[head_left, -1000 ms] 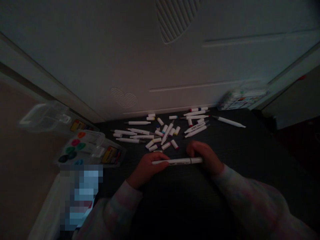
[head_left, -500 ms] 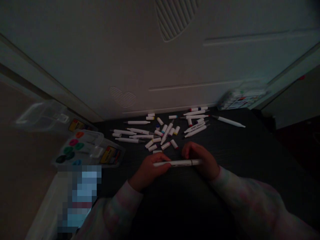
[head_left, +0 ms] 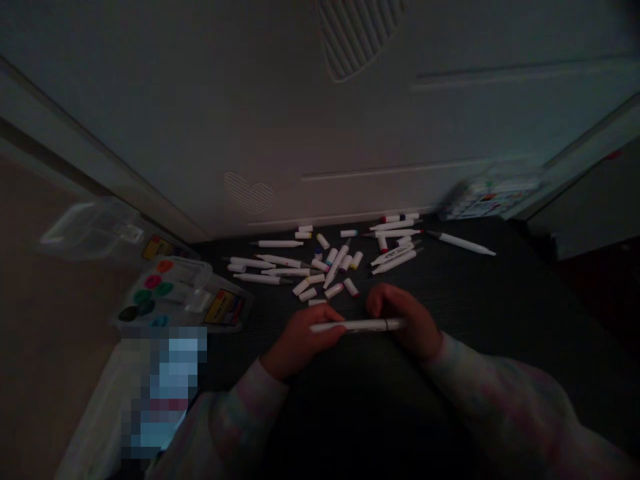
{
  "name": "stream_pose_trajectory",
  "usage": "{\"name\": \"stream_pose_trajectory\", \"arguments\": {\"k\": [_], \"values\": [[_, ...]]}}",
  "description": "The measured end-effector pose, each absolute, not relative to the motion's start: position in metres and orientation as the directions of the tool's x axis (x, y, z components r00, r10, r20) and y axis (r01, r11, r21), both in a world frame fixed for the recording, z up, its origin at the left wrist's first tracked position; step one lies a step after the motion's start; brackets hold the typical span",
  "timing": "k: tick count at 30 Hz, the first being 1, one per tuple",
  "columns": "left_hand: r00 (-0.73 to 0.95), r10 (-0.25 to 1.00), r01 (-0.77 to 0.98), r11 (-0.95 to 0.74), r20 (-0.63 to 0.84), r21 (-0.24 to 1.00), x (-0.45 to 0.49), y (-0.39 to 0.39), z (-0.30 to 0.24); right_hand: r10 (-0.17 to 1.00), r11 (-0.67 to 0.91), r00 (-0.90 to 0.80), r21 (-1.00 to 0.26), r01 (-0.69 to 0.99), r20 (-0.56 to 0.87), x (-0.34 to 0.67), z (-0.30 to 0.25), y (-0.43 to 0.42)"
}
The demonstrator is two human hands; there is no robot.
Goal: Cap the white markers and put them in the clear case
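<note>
A white marker [head_left: 361,325] lies level between my two hands, low over a dark mat [head_left: 500,300]. My left hand [head_left: 300,337] is closed on its left end. My right hand [head_left: 407,320] is closed round its right end, where a dark ring shows. Just beyond my hands lie several loose white markers and small caps [head_left: 330,263] scattered on the mat. The light is very dim.
A clear plastic marker case [head_left: 185,300] with coloured dots sits at the left, its lid [head_left: 95,230] further left. Another marker box [head_left: 493,193] stands at the back right against a white panelled door [head_left: 325,133]. A single marker [head_left: 463,243] lies apart at the right.
My hands and the marker have stayed almost in place; my right hand's fingers have curled slightly closer round the marker's right end.
</note>
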State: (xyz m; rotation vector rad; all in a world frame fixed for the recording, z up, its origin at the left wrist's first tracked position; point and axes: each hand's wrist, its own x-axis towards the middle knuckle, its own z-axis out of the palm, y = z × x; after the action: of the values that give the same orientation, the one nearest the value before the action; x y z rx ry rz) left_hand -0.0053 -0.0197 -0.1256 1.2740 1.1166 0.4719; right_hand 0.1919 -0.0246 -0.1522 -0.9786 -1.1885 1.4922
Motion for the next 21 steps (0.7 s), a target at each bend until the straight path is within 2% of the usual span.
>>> {"name": "stream_pose_trajectory", "arguments": {"k": [21], "values": [[0.437,0.815,0.299,0.267,-0.38,0.916,-0.0052,-0.0223,-0.1263,0.973,-0.062,-0.229,-0.979,-0.197,-0.016,0.1901,-0.1518,-0.0257]]}}
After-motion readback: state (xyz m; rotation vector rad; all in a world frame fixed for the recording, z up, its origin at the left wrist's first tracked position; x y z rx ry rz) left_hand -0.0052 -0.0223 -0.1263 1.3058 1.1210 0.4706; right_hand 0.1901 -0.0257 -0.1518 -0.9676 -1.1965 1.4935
